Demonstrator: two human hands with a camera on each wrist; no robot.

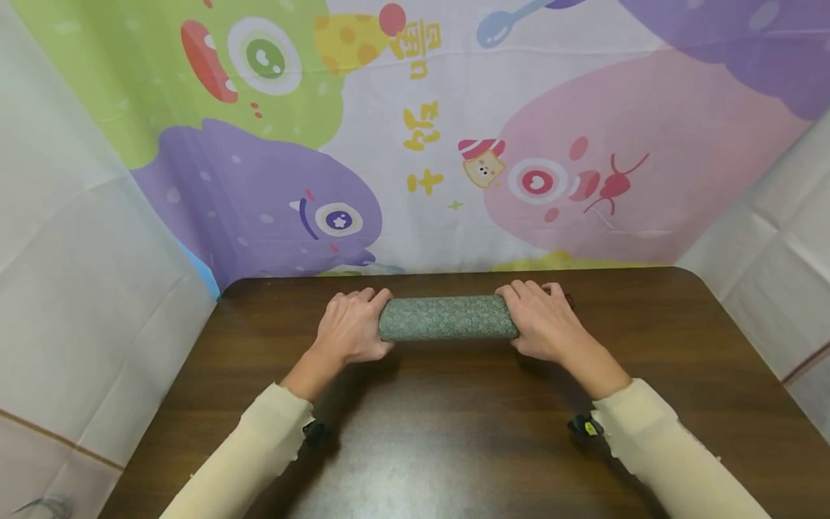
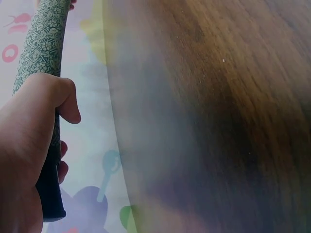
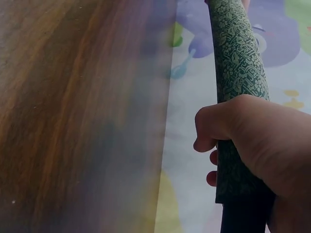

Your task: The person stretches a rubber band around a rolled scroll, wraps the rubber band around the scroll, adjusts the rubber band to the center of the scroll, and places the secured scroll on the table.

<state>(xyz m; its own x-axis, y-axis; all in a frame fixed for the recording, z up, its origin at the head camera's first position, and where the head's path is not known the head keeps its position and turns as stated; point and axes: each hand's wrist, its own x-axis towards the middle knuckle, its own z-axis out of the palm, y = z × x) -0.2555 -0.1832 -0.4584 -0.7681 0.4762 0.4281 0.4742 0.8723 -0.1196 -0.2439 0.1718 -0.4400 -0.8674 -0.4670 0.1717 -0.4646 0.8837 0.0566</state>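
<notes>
A long, slightly flattened roll (image 1: 447, 318) with a green floral pattern is held level above the table's far part, its kind unclear. My left hand (image 1: 352, 326) grips its left end, thumb on the near side and fingers over the far side. At the other end, my right hand (image 1: 543, 322) holds it the same way. Past the left palm a dark blue end piece (image 2: 51, 196) sticks out. In the right wrist view, the patterned cover stops below the hand and a dark part (image 3: 245, 216) continues. The palms hide parts of both ends.
Below lies a dark brown wooden table (image 1: 454, 432) with rounded far corners. A cartoon-printed cloth (image 1: 441, 231) hangs behind its far edge, and pale walls (image 1: 84, 288) flank both sides. Small black devices (image 1: 586, 427) sit at the cream sleeves' wrists.
</notes>
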